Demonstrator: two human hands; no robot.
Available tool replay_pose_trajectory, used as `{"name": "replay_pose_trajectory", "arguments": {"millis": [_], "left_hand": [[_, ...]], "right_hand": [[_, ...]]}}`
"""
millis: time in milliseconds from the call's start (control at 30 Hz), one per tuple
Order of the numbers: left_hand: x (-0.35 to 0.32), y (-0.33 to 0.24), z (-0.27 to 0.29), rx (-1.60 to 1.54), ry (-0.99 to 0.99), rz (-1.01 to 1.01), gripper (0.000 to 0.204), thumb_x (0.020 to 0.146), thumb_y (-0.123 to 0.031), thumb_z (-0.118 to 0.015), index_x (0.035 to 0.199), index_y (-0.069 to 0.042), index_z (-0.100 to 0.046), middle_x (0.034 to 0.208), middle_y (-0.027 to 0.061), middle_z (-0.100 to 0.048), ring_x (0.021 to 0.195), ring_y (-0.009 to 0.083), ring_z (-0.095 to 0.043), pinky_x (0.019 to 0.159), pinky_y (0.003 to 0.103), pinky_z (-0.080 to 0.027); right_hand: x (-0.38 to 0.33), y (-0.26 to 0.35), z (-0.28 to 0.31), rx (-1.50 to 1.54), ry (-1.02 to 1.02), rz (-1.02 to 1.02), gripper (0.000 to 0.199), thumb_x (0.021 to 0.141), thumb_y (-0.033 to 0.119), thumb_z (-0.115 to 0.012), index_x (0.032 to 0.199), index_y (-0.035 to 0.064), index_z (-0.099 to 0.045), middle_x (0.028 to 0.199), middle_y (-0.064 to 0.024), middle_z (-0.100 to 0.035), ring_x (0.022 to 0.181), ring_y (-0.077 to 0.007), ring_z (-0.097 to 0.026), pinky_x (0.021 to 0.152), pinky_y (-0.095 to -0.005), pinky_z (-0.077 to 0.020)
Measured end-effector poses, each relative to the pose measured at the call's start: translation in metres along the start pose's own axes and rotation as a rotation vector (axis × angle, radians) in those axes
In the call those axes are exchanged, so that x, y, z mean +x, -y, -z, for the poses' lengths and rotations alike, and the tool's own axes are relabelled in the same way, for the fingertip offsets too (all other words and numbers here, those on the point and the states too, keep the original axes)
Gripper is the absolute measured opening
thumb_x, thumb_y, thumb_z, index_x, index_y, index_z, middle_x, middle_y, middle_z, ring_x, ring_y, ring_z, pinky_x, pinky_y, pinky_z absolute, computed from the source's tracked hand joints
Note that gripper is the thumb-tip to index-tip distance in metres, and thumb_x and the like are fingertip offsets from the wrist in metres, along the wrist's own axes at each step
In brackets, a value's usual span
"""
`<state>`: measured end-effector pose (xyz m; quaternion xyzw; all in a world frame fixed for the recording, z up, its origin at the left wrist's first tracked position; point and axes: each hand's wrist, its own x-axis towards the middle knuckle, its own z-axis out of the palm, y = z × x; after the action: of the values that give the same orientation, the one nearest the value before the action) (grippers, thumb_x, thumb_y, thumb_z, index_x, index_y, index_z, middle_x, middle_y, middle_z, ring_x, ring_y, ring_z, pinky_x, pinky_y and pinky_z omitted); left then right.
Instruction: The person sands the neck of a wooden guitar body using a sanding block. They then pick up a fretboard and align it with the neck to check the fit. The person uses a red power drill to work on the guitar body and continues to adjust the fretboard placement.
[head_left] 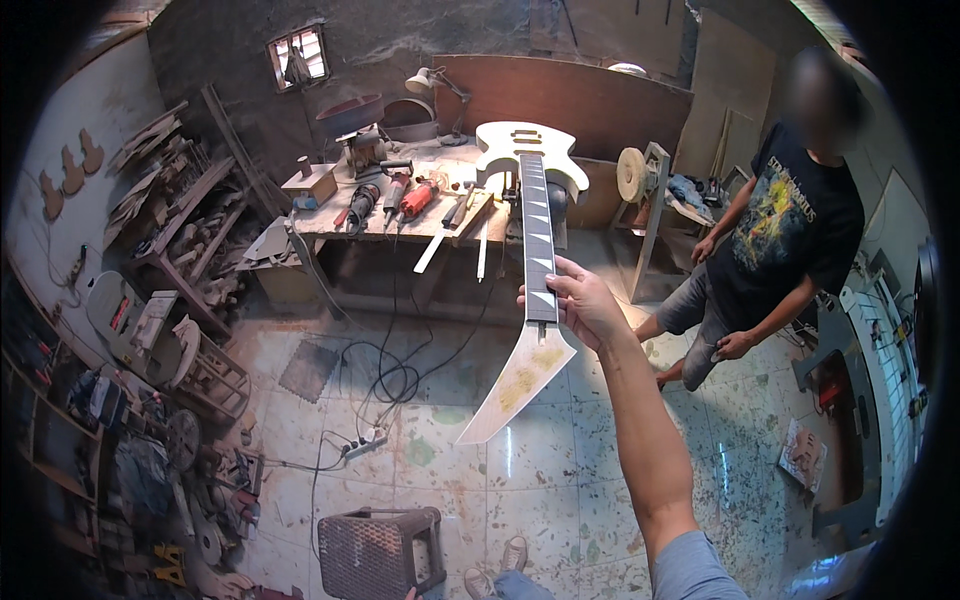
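Observation:
My right hand (592, 308) is closed around the neck of an unfinished electric guitar (538, 225), close to the headstock. The pale body (528, 150) points away from me, by the far workbench, and has pickup cutouts. Its dark fretboard carries white triangular inlays. Toward me, the long pointed headstock (520, 385) is bare pale wood with yellowish-brown patches. At the lower edge, a small bit of my left hand (410, 594) shows beside the stool; its fingers are mostly out of the picture.
A workbench (440, 175) holds several power tools (415, 198), files and a lamp (420, 82). On the right stands another person (790, 220). A dark plastic stool (370, 550), a power strip (365, 443) and looped cables (395, 375) are on the tiled floor. Wood scraps (190, 220) fill the left side.

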<state>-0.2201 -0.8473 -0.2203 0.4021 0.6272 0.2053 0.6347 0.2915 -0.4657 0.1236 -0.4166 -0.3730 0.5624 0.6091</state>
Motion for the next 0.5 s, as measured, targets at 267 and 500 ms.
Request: {"name": "replay_pose_trajectory", "arguments": {"millis": [267,500], "left_hand": [[0.017,0.010,0.002,-0.007,0.000,-0.121,0.079,0.090,-0.003,-0.071,0.160,0.001,-0.034,0.144,0.0180,-0.058,0.125,0.0221,-0.058,0.097,0.032,-0.053],[0.024,-0.008,0.000,0.064,0.034,-0.086,0.082,0.089,-0.005,-0.075,0.159,0.003,-0.033,0.148,0.0203,-0.056,0.132,0.0254,-0.056,0.103,0.035,-0.051]], "right_hand": [[0.002,0.003,0.000,0.025,0.004,-0.025,0.043,0.104,0.005,-0.050,0.145,-0.0030,-0.045,0.113,-0.0226,-0.071,0.101,-0.0299,-0.076,0.083,-0.0394,-0.0655],[0.002,0.003,0.001,0.035,-0.006,-0.040,0.040,0.103,0.005,-0.051,0.143,-0.0023,-0.047,0.111,-0.0201,-0.072,0.098,-0.0295,-0.076,0.082,-0.0392,-0.0656]]}}
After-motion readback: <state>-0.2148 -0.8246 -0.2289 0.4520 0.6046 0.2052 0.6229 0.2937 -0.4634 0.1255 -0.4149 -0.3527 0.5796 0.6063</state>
